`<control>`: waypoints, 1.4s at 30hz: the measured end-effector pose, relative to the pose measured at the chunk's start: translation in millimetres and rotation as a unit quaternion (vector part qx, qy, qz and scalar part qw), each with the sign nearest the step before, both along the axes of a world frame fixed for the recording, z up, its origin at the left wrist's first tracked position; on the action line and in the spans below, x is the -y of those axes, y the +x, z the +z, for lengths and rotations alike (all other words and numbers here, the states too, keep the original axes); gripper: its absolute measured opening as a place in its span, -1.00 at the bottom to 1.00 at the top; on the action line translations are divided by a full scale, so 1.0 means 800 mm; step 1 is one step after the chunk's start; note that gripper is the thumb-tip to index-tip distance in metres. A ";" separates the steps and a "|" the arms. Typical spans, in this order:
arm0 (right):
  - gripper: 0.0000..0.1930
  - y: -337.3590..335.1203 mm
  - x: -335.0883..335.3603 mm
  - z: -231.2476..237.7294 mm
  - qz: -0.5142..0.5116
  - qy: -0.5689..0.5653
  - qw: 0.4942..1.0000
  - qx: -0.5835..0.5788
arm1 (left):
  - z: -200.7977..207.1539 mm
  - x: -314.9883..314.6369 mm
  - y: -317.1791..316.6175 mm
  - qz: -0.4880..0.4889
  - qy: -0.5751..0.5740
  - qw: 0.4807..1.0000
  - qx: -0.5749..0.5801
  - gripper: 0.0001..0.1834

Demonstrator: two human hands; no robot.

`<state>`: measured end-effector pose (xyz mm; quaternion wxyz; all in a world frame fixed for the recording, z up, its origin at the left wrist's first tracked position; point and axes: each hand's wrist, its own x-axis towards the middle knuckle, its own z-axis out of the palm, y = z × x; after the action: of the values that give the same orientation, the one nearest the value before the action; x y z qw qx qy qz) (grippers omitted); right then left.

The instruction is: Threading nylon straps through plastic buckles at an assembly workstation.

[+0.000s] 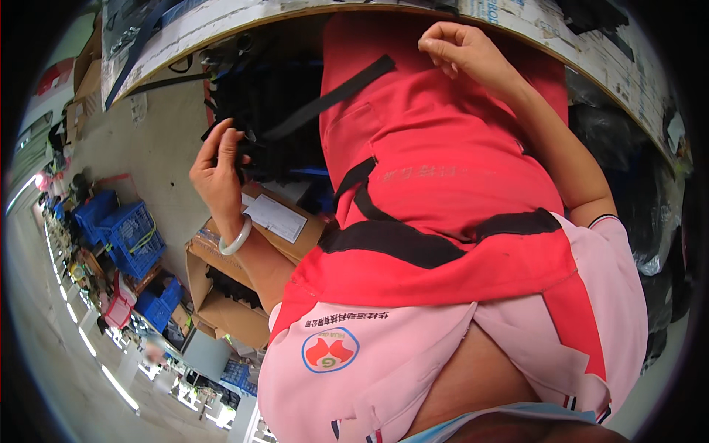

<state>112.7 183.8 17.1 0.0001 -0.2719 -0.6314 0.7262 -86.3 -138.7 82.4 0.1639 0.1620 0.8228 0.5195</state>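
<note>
My left hand (pixel 220 166), with a pale bangle (pixel 235 236) on its wrist, is raised at the left with thumb and forefinger pinched together. From beside these fingertips a flat black strap (pixel 332 97) stretches up and right across the edge of the red apron (pixel 443 155); its far end hangs free. A dark piece shows at the fingers, and the left hand seems to grip the strap's near end. Over the top of the apron, below the table edge, my right hand (pixel 464 50) has its fingers curled and thumb drawn in. Whatever lies inside its fingers is hidden.
A worn table (pixel 295 28) curves across the top. Dark material (pixel 273 96) is heaped beneath it. An open cardboard box (pixel 214 284) with black pieces stands by my left elbow, near a white paper sheet (pixel 275 217). Blue crates (pixel 133 236) stand farther left; black plastic bags (pixel 613 140) lie right.
</note>
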 end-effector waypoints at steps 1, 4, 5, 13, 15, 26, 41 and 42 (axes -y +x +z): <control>-0.78 -0.002 0.009 0.004 0.042 0.030 0.999 0.011 | -0.001 0.010 -0.004 0.030 -0.029 0.999 -0.030 -0.75; -0.75 -0.014 0.049 0.024 0.116 0.052 0.992 -0.007 | -0.013 -0.023 0.020 0.041 0.014 0.997 0.068 -0.75; -0.74 -0.022 0.063 0.030 0.147 0.034 0.989 -0.007 | -0.015 -0.047 0.040 0.016 0.027 0.996 0.081 -0.77; -0.75 -0.018 0.057 0.023 0.083 -0.040 0.996 0.011 | -0.085 -0.163 0.101 -0.111 0.236 0.941 0.217 -0.72; -0.75 -0.007 0.041 0.019 0.079 -0.097 0.992 0.018 | -0.092 -0.166 0.096 -0.109 0.268 0.882 0.371 -0.63; -0.75 0.012 0.014 -0.006 0.076 -0.362 0.928 0.047 | -0.071 -0.180 0.089 -0.316 0.110 0.933 -0.130 -0.61; -0.85 0.002 -0.222 0.040 0.098 0.884 0.457 0.023 | -0.099 -0.200 0.099 -0.189 0.241 0.716 0.628 -0.87; -0.88 0.002 -0.228 0.044 0.138 0.883 0.446 0.052 | -0.101 -0.201 0.100 -0.189 0.241 0.715 0.628 -0.87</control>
<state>114.2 365.9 52.4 0.1069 -0.0716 -0.9602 -0.2481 -6.2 22.1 2.0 0.6934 -0.0152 0.3297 0.6406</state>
